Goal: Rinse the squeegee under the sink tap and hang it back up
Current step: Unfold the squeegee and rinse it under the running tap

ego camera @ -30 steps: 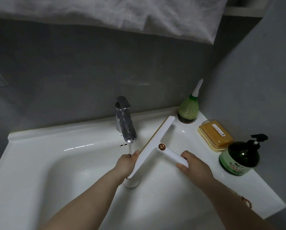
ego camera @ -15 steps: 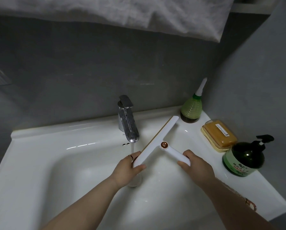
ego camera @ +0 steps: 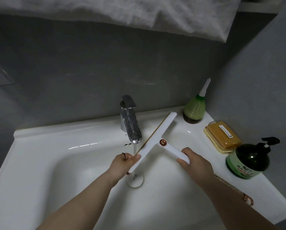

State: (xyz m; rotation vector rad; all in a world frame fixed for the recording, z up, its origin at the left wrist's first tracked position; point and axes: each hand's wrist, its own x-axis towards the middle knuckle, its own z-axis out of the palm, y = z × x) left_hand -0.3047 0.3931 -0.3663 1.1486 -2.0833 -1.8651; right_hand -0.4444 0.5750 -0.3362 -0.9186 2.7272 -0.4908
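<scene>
A white T-shaped squeegee (ego camera: 155,140) with a copper-coloured button at its joint is held slanted over the white sink (ego camera: 56,163). My right hand (ego camera: 195,165) grips the end of its handle. My left hand (ego camera: 122,165) pinches the lower end of the blade bar, thumb on top. Water runs from the chrome tap (ego camera: 130,123) in a thin stream that lands on my left hand's fingers, beside the blade's lower edge. The drain (ego camera: 135,180) lies just below that hand.
On the sink's right ledge stand a green squeeze bottle with a white nozzle (ego camera: 194,110), a yellow soap box (ego camera: 222,136) and a dark green pump bottle (ego camera: 248,160). A white towel (ego camera: 139,14) hangs overhead against the grey wall.
My left hand slid along the lower end of the blade bar and back, staying under the running water. My right hand kept its grip on the handle.
</scene>
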